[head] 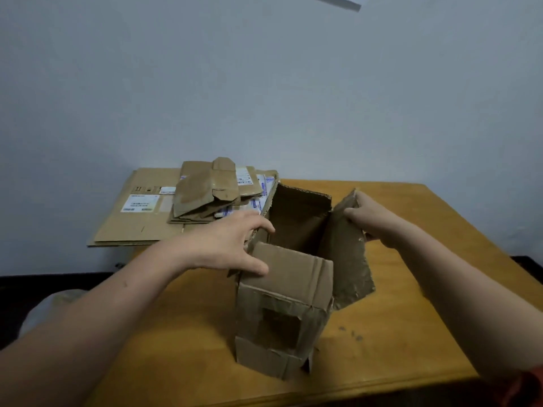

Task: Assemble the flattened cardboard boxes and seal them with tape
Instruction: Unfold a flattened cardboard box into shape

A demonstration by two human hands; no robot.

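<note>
A worn brown cardboard box (282,318) stands upright in the middle of the wooden table (396,333), its top open and its flaps raised. My left hand (232,242) lies over the box's left top edge, fingers spread and reaching onto the left flap, thumb on the near flap. My right hand (373,215) grips the upper edge of the right flap (346,251), which stands out to the right. The far flap (299,212) is upright. No tape is in view.
A stack of flattened cardboard boxes (202,195) with shipping labels lies on a large flat sheet (138,221) at the table's back left, overhanging the edge. A grey wall is behind. Something pale lies on the dark floor at the lower left.
</note>
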